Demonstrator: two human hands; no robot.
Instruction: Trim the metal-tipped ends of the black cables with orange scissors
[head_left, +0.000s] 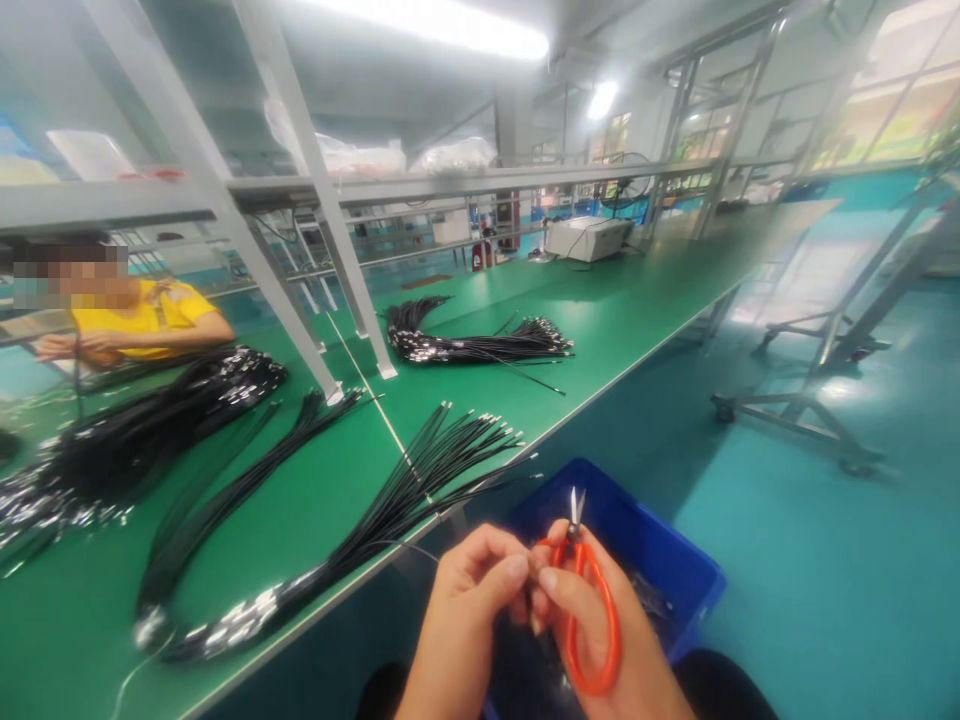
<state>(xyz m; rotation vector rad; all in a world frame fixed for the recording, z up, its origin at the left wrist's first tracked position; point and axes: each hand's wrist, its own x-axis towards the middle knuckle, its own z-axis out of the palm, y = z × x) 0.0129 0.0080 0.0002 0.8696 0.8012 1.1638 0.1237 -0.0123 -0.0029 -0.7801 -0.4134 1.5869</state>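
Right hand (600, 620): grip closed on orange snips (589, 610), handle loop toward wrist, blades up and away.
Left hand (472, 590): fingertips pinched shut, touching right thumb just beside blade base; pinched item too small to tell.
Thin wire (409, 546) trails left from left grip toward cable bundle (390, 510) on surface (315, 500).
Blue bin (660, 560) directly beneath both hands.

No text, label, brand, number or sign can be read anywhere in this view.
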